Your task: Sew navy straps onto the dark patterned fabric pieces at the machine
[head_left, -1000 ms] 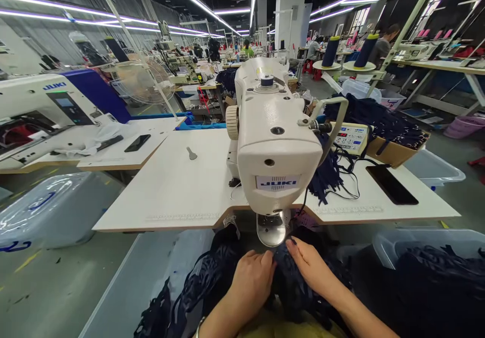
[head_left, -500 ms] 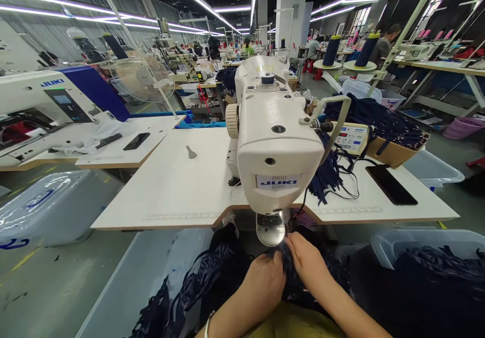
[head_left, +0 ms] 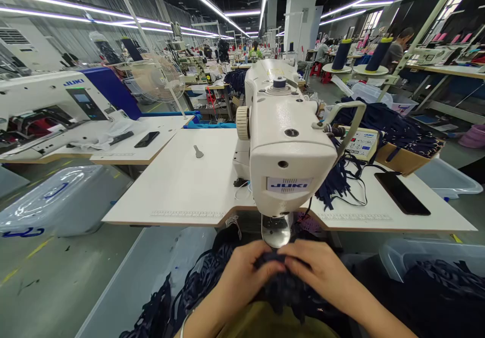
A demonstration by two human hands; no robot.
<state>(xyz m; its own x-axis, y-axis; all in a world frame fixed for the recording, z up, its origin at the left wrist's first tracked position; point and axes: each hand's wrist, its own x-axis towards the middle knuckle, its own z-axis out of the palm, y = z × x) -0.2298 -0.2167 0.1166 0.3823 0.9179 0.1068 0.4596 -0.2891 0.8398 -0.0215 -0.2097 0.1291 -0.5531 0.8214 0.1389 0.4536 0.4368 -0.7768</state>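
Observation:
My left hand (head_left: 248,272) and my right hand (head_left: 316,267) meet just below the rounded metal plate (head_left: 276,233) at the front of a white JUKI sewing machine (head_left: 290,158). Between them they pinch a piece of dark navy fabric (head_left: 286,290), thumbs on the near side and fingers curled over the far side. Its loose part hangs down over my lap. Part of the cloth is hidden by my fingers, and its exact shape is hard to tell against the dark background.
Navy straps (head_left: 206,272) hang over a clear bin (head_left: 121,287) at left; another bin (head_left: 394,257) with dark fabric stands right. A black phone (head_left: 402,192), control box (head_left: 361,143) and cardboard box (head_left: 411,158) of navy strips occupy the table's right side. A small metal piece (head_left: 198,151) lies left.
My hands have turned to face each other, with the thumbs now along the fabric's near edge. More cloth hangs below them. The whole view has shifted slightly, moving the machine rightward.

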